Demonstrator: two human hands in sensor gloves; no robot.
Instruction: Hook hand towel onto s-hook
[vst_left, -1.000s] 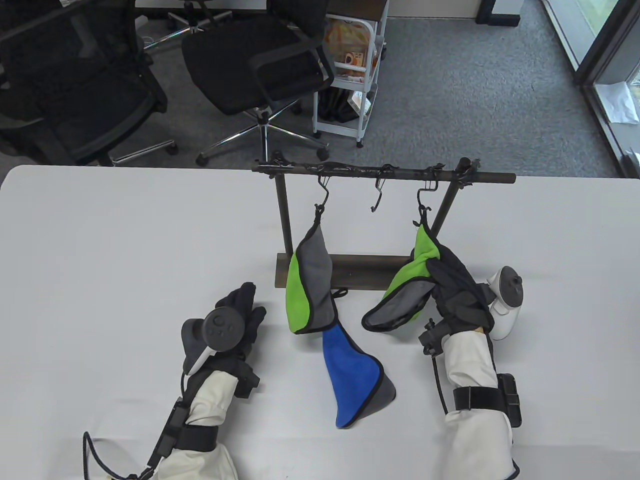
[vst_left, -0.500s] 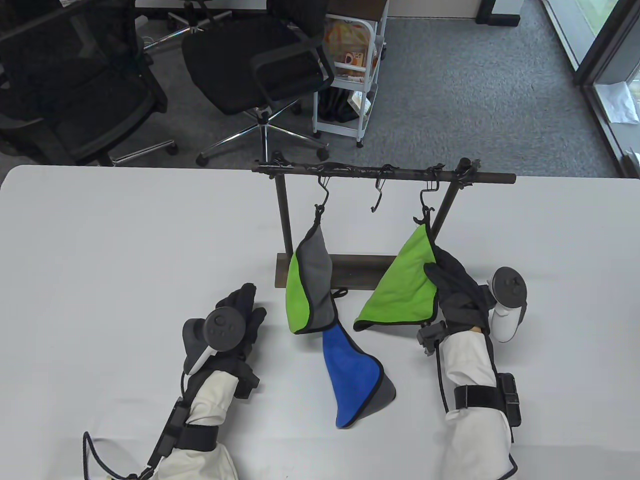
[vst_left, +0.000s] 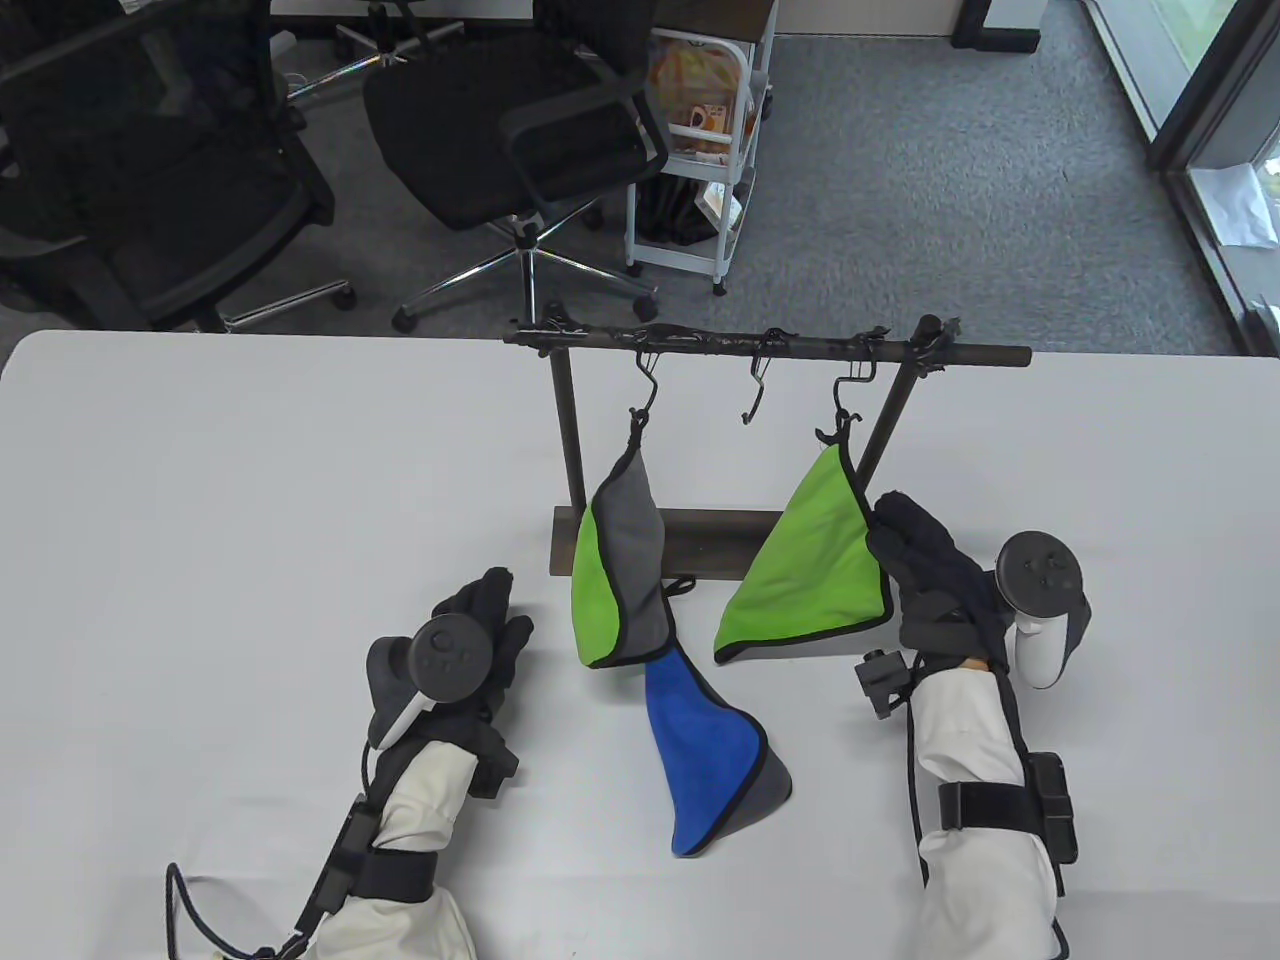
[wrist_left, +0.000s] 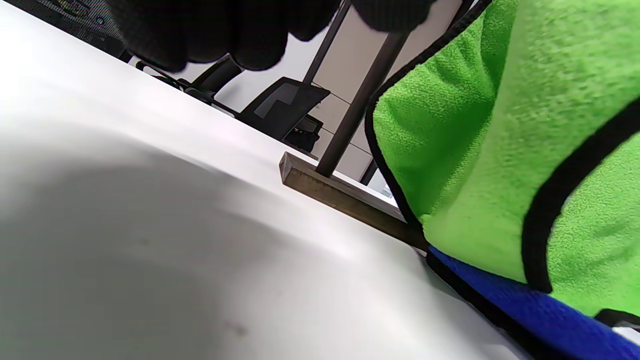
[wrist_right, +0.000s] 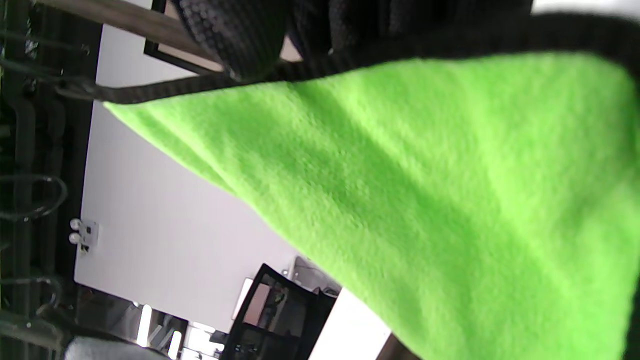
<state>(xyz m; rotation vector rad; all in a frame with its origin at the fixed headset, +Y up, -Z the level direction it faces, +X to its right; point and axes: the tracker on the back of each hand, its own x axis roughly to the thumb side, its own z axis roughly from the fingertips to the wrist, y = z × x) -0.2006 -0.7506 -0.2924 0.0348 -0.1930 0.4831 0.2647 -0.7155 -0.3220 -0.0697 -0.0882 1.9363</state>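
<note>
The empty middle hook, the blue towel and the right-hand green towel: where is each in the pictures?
empty middle hook (vst_left: 755, 392), table view, on its hanging shank.
blue towel (vst_left: 700, 750), table view, middle of the blue face.
right-hand green towel (vst_left: 815, 565), table view, centre of the green cloth.

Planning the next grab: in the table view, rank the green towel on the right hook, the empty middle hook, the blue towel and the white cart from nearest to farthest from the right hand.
1. Green towel, right beside the right hand.
2. Blue towel, lying on the table to its left.
3. Empty middle hook, up on the rail.
4. White cart, on the floor beyond the table.
</note>
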